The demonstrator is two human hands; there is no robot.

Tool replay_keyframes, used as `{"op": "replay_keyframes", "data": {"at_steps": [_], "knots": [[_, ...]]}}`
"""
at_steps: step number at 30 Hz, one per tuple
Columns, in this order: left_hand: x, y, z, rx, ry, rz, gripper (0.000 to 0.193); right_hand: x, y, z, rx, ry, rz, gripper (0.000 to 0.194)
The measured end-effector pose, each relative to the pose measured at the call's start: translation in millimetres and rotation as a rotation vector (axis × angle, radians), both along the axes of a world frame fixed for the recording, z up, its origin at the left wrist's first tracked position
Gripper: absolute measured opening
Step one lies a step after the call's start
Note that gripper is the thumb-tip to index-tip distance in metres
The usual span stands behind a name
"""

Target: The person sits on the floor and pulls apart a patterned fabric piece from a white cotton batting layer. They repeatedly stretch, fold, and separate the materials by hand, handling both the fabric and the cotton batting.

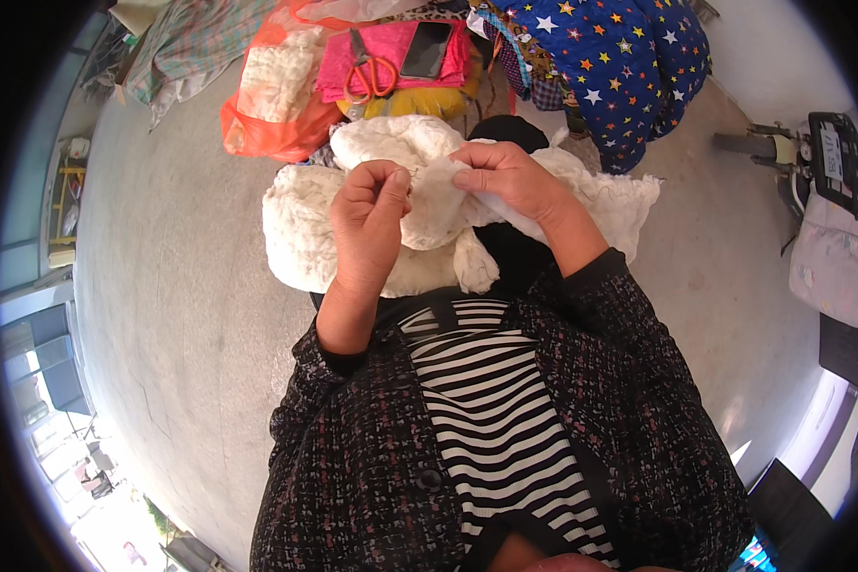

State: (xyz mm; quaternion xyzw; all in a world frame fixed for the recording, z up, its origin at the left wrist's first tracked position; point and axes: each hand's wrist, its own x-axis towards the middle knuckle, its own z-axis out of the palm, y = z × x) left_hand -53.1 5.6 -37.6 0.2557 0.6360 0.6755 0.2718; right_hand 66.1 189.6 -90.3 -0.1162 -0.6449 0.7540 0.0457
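White cotton wadding (304, 236) lies in thick, wrinkled folds across my lap, with dark threads straggling from its right edge. My right hand (518, 179) pinches a thin white piece of the wadding (440, 189) between thumb and fingers. Just left of that piece is my left hand (372, 214), its fingers curled and the thumb pressed against the index finger. Whether something as thin as a thread or needle sits in that pinch is too small to tell. A rolled end of wadding (476, 264) hangs below the hands.
Scissors with orange handles (372, 77) and a phone (427, 50) rest on folded pink cloth (393, 43) ahead. Beside them stands an orange plastic bag (286, 132) holding wadding. A blue star-patterned quilt (615, 71) bulges at front right. An electric scooter (829, 164) stands right.
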Motion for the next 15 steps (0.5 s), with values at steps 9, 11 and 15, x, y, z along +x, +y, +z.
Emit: {"op": "replay_keyframes", "data": {"at_steps": [9, 11, 15], "knots": [[-96.2, -148.5, -19.1, -0.062, 0.041, 0.381, 0.018, 2.8, -1.1, 1.4, -0.141, 0.063, -0.040, 0.026], [-116.7, -222.6, -45.9, -0.255, 0.037, 0.536, 0.019, 2.6, -2.3, 2.3, -0.181, 0.093, -0.065, 0.025], [-104.2, -353.0, -115.5, -1.384, 0.738, 0.436, 0.024, 0.5, -2.2, 2.3, -0.148, 0.057, -0.080, 0.025]]}}
